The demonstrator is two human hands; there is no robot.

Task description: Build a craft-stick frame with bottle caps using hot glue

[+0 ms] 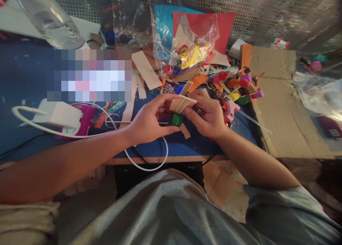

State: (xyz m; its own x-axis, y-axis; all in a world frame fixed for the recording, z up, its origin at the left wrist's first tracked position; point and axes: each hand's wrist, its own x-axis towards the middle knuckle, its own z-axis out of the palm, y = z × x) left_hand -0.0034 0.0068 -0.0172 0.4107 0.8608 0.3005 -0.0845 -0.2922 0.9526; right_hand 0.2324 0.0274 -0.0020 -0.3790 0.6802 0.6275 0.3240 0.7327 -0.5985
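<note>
Two-sided grip above the counter: our left hand curls its fingers at the left edge of the card, thumb just below the green cap; our right hand pinches the right side, thumb by the sticks, probably for steadiness.

A blue-topped rectangular table with a brown front edge stands before a grey perforated mesh wall. Light glints across the mesh; beneath the tabletop, a dull, pale floor lies in dimmer light.
</note>
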